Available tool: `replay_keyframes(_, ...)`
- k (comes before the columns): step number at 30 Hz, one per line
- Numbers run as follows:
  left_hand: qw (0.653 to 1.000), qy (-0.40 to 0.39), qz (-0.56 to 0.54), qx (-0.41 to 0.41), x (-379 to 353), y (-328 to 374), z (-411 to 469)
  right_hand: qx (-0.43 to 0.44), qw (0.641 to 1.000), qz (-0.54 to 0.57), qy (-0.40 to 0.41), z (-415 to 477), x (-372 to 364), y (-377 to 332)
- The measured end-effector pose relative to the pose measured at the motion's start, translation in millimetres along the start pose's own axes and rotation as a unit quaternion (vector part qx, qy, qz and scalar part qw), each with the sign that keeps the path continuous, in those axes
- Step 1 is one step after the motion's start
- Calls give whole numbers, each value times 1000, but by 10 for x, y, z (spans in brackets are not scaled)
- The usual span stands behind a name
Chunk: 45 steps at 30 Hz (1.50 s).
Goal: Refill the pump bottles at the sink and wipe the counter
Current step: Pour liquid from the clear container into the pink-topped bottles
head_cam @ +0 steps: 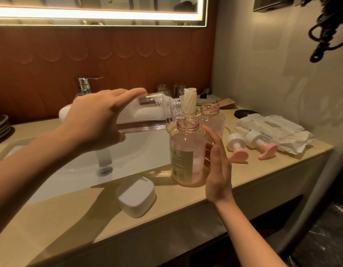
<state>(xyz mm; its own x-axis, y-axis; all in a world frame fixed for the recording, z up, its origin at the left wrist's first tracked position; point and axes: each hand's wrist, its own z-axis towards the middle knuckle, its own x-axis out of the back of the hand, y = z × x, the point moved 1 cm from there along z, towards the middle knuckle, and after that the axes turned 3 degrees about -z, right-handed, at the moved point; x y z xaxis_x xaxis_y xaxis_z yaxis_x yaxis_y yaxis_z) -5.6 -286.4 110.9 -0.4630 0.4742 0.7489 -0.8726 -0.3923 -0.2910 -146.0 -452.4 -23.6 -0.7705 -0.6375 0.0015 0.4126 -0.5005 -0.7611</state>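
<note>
**Q:** Where is the left hand (97,120), and what does it carry?

**A:** It is above the sink (128,151). Fingers lie over the top and the thumb sits beneath, clamped on a clear bottle (151,114). The bottle is tipped almost level, with liquid pooled along its lower side and foam above. Its open mouth points toward three o'clock, directly over the neck of the near pink bottle (186,151).

**Q:** And that bottle?

**A:** It stands upright and uncapped on the desk (70,218), at the sink's right rim, label facing seven o'clock. The right hand (217,166) is spread, its straight fingers laid against the bottle's three o'clock side.

**Q:** What lies around it?

**A:** All taken from the near bottle:
- At one o'clock, just behind it, is a second pink bottle (213,120), also uncapped.
- At three o'clock two pump heads (237,149) lie on their sides.
- Past them is a wipes pack (272,132).
- At seven o'clock a white soap case (136,195) rests near the desk's front edge.
- At ten o'clock, behind the left hand, a chrome tap (86,85) rises.
</note>
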Motion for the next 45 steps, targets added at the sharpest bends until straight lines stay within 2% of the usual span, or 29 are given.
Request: replay_keyframes(45,1000,6,-8,-4,-10,3,-5,9,999,-16,27,-7,-13,7)
